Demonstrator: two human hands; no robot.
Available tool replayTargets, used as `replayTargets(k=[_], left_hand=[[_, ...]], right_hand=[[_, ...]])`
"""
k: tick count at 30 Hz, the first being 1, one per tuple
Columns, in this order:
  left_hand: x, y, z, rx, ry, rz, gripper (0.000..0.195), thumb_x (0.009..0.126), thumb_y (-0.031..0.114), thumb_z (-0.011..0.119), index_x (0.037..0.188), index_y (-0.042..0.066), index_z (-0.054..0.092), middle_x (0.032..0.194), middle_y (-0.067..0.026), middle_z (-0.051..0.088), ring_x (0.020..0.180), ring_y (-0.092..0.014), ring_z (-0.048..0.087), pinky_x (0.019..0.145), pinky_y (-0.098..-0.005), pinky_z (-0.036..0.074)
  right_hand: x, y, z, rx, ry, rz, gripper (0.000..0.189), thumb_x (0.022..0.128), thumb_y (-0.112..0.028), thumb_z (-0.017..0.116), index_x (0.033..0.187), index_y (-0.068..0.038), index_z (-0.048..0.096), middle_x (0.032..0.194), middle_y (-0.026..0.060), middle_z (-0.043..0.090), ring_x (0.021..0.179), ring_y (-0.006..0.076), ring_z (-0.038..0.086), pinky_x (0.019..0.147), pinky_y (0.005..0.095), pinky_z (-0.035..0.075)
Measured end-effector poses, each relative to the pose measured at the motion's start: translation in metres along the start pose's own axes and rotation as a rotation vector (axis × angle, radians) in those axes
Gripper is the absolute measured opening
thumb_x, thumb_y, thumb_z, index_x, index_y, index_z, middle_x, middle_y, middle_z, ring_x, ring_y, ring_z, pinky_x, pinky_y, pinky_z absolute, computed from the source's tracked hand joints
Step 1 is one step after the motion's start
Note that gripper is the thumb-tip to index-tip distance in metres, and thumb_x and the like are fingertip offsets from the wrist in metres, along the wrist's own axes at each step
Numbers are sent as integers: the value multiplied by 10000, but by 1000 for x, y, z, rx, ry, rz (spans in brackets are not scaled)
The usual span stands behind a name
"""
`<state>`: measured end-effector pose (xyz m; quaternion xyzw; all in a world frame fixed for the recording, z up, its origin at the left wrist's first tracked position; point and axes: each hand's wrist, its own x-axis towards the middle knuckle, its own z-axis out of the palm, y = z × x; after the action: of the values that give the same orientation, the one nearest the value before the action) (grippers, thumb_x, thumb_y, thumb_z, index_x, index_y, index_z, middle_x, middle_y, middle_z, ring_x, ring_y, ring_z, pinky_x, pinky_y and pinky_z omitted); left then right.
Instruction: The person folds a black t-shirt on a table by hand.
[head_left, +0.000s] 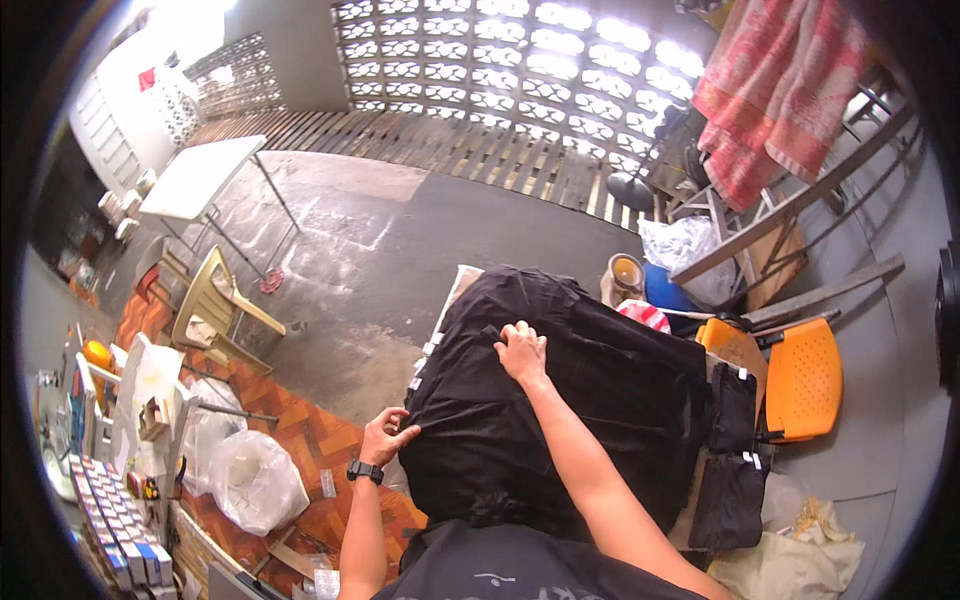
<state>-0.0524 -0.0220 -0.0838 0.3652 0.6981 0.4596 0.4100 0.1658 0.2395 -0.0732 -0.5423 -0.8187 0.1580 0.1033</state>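
Note:
Before me a wide sheet of black cloth (600, 390) lies rumpled over a support that is mostly hidden. My right hand (523, 350) is on its upper middle, fingers curled down and pinching a small raised fold. At the cloth's left edge is my left hand (386, 435), thumb and fingers apart in a curve; whether the fingertips touch the fabric is hard to tell. White tabs (424, 360) show along the upper left edge. To the right lie two folded black garments, one farther off (733, 405) and one nearer me (727, 499), each with small white tags.
An orange chair (804, 379) stands at the right, near a cream cloth bundle (795, 551). At left are a beige plastic chair (214, 307), a white table (202, 176), plastic bags (255, 480) and a rack of small boxes (120, 517). A pink towel (780, 97) hangs upper right.

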Motion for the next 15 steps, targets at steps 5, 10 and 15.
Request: replayTargets(k=[5, 10, 15], left_hand=[[17, -29, -4, -106, 125, -11, 153, 897, 126, 754, 968, -4, 715, 778, -26, 702, 640, -104, 660, 579, -246, 525], [14, -21, 3, -90, 97, -107, 165, 926, 153, 734, 999, 6, 713, 790, -22, 702, 651, -99, 661, 575, -230, 514], [11, -47, 1, -147, 155, -61, 174, 923, 145, 735, 1019, 2, 710, 808, -36, 705, 655, -107, 658, 588, -234, 517]], right_hand=[[0, 7, -9, 71, 247, 105, 292, 896, -354, 701, 1086, -134, 667, 1134, 80, 619, 1099, 287, 621, 915, 478, 451], [-49, 69, -41, 198, 288, 103, 330, 894, -331, 674, 1140, -110, 670, 1124, 100, 651, 1053, 316, 642, 859, 470, 493], [-197, 212, -79, 37, 567, 554, 151, 892, -202, 615, 963, -105, 706, 988, 139, 664, 966, 361, 650, 842, 483, 527]])
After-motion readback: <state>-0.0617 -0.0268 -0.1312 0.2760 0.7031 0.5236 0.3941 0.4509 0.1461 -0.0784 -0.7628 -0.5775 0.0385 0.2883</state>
